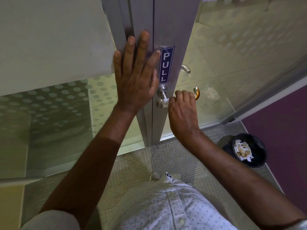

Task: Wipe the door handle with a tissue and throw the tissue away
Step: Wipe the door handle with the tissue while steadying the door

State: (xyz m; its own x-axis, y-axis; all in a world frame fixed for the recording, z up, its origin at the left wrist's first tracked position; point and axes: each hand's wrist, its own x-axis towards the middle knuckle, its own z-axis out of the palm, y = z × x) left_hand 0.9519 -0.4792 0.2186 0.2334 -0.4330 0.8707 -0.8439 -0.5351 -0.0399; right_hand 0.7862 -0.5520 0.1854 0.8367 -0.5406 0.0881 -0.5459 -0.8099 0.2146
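Right hand (181,112) is pinching the tissue (165,102) onto the handle (162,94). Left hand (136,75) lies flat and open on the door (167,27). I'd keep bracing and rub round the whole handle; the bin (249,151) is at 4 o'clock.

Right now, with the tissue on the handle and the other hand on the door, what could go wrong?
1. The tissue shows as only a small wad at the right hand, so it may slip off the door handle and fall to the carpet.
2. The left hand lies flat across the frame seam; if the door shifts, fingers could be pinched.
3. The bin sits low to the right, already holding tissues; a toss could miss.
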